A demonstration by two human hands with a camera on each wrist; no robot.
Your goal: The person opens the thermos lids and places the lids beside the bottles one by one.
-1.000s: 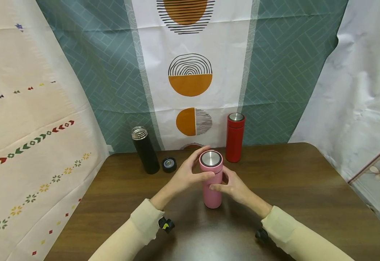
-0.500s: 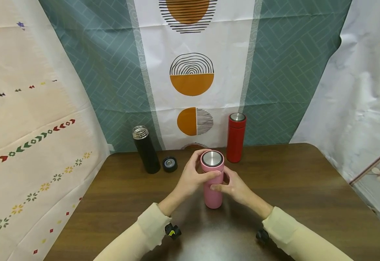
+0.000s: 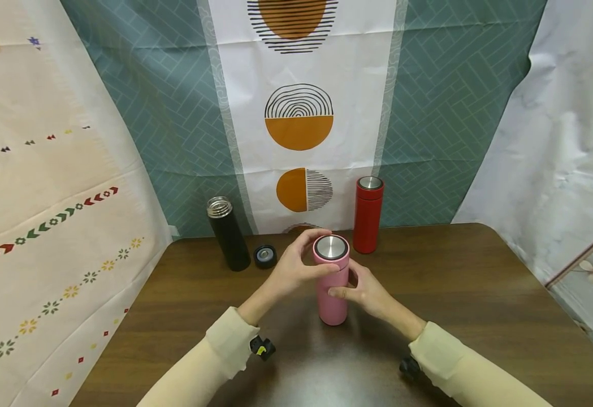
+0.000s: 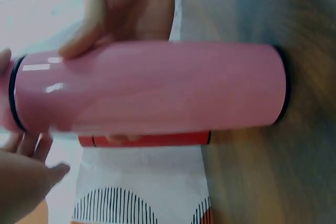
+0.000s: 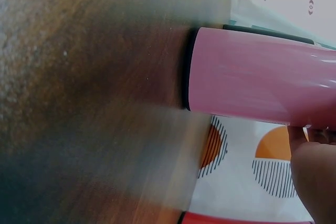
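Observation:
A pink thermos stands upright on the table in front of me, topped by a lid with a round steel disc. My left hand grips the lid, thumb in front and fingers behind. Lower down, my right hand holds the thermos body from the right side, its thumb across the front. The left wrist view shows the pink body and a dark ring near its top. In the right wrist view, the thermos has its dark base against the wood.
At the back left stands a black thermos, its steel neck uncovered. Beside it on the table lies a black lid. A red thermos with its lid on stands behind the right hand. Patterned cloth hangs behind the table.
My left hand and forearm have turned inward, to the right, and then swung back left, the fingers staying at the lid. The right hand and the pink thermos have stayed in place.

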